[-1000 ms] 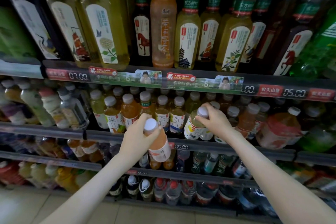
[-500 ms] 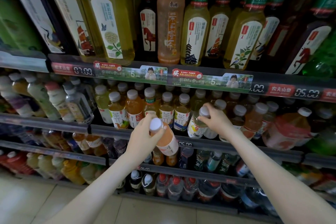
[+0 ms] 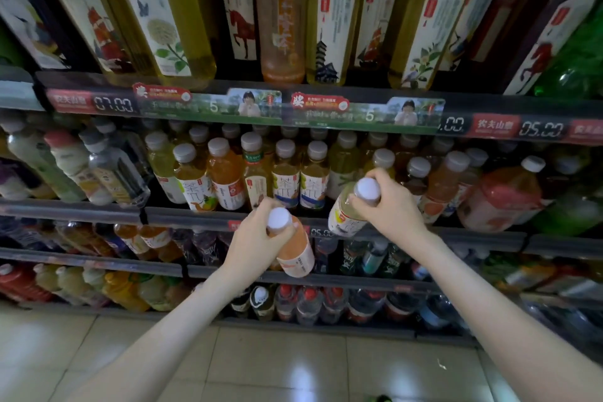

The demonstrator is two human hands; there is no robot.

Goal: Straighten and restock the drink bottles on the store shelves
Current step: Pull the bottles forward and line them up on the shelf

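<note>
My left hand (image 3: 257, 238) grips the neck of an orange drink bottle (image 3: 295, 253) with a white cap, held off the shelf in front of the second shelf's rail (image 3: 195, 217). My right hand (image 3: 390, 207) grips the neck of a pale yellow-green bottle (image 3: 344, 217) with a white cap. That bottle tilts outward over the shelf's front edge, its base near the rail. Behind both hands a row of small tea bottles (image 3: 287, 179) stands on the second shelf.
Tall tea bottles (image 3: 329, 29) fill the top shelf above a price strip (image 3: 293, 108). A large pinkish jug (image 3: 499, 199) sits right of my right hand. Lower shelves hold more bottles (image 3: 303, 303). Tiled floor (image 3: 261, 365) lies below.
My right hand has pulled the pale bottle forward and tilted it out over the shelf edge. My left hand keeps its orange bottle, shifted slightly right. The camera moved closer.
</note>
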